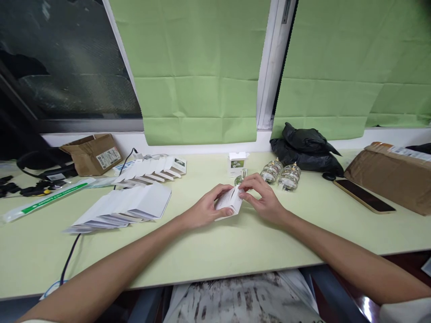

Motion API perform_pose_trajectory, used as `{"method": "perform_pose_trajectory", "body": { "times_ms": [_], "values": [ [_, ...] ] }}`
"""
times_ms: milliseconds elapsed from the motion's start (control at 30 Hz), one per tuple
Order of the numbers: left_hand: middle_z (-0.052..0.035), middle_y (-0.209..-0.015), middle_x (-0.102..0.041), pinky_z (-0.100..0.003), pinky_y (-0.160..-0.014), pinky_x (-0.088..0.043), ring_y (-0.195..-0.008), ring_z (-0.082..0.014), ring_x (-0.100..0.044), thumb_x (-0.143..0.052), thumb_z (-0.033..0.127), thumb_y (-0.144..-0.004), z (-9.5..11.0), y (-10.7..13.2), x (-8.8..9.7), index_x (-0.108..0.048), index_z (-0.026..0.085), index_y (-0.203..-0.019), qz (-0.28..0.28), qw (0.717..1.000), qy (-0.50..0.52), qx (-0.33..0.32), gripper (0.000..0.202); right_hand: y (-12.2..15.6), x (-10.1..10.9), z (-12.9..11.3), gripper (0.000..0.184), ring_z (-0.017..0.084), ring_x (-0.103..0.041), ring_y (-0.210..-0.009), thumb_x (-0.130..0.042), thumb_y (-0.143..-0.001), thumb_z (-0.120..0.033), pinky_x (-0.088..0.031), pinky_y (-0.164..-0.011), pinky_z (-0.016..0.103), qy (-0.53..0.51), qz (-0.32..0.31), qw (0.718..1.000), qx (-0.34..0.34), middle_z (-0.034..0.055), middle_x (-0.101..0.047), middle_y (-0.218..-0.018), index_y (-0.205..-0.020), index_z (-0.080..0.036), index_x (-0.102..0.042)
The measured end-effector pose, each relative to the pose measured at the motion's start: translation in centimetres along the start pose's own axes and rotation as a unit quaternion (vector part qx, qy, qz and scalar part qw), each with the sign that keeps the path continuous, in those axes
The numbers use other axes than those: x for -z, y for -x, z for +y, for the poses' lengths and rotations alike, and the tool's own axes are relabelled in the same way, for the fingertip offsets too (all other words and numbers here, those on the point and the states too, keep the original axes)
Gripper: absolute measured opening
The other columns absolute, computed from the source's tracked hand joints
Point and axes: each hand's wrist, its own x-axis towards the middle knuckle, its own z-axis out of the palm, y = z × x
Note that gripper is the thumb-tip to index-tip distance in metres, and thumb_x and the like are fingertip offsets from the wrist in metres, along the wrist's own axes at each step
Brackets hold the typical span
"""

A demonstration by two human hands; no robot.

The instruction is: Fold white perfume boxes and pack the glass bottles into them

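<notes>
A small white carton (229,202) is tilted above the table between my hands. My left hand (205,208) wraps round its side, with the thumb along the near edge. At the carton's upper right end, the fingers of my right hand (261,197) pinch the edge by the flap; the fingertips are partly hidden. Just behind my hands stands a small glass bottle (239,178), partly covered by them. Beyond it is an upright white carton (236,165) with a green and white picture. Stacked glass bottles (289,178) with gold-coloured tops stand to the right of it.
Flattened white cartons (124,206) lie overlapped at left, with a row of made-up cartons (151,170) behind. Further left are an open brown box (90,154) and a green-striped plastic sleeve (50,199). Black bags (305,150), a phone (363,196) and a brown parcel (393,177) lie at right.
</notes>
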Motion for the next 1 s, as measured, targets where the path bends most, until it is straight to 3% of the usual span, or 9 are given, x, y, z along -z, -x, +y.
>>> {"method": "perform_pose_trajectory", "body": {
  "times_ms": [267, 633, 1000],
  "values": [
    [-0.0145, -0.142, -0.060, -0.045, -0.108, -0.049, -0.128, -0.0320, -0.059, -0.079, 0.057, -0.087, 0.07, -0.11, -0.28, -0.055, 0.023, -0.145, 0.014, 1.000, 0.005, -0.002, 0.072, -0.04, 0.91, -0.30, 0.016, 0.026, -0.060, -0.111, -0.057, -0.107, -0.032, -0.059, -0.093, 0.046, 0.023, -0.059, 0.998, 0.018, 0.0099, -0.058, -0.116, -0.121, -0.030, -0.063],
    [-0.0120, -0.137, -0.062, -0.046, -0.105, -0.049, -0.124, -0.0326, -0.060, -0.087, 0.053, -0.081, 0.38, -0.21, -0.54, -0.059, 0.025, -0.141, 0.050, 0.997, -0.058, 0.003, 0.072, -0.27, 0.63, -0.41, 0.017, 0.025, -0.062, -0.107, -0.057, -0.107, -0.036, -0.061, -0.090, 0.044, -0.027, -0.030, 0.999, -0.026, 0.0093, -0.060, -0.114, -0.119, -0.029, -0.067],
    [-0.0100, -0.134, -0.063, -0.044, -0.101, -0.049, -0.120, -0.0313, -0.060, -0.089, 0.055, -0.077, 0.38, -0.27, -0.70, -0.058, 0.025, -0.138, 0.054, 0.996, -0.072, 0.001, 0.074, -0.38, 0.67, -0.66, 0.017, 0.025, -0.062, -0.105, -0.059, -0.106, -0.037, -0.059, -0.091, 0.045, -0.045, -0.035, 0.998, -0.025, 0.0091, -0.064, -0.111, -0.115, -0.028, -0.069]
  ]
}}
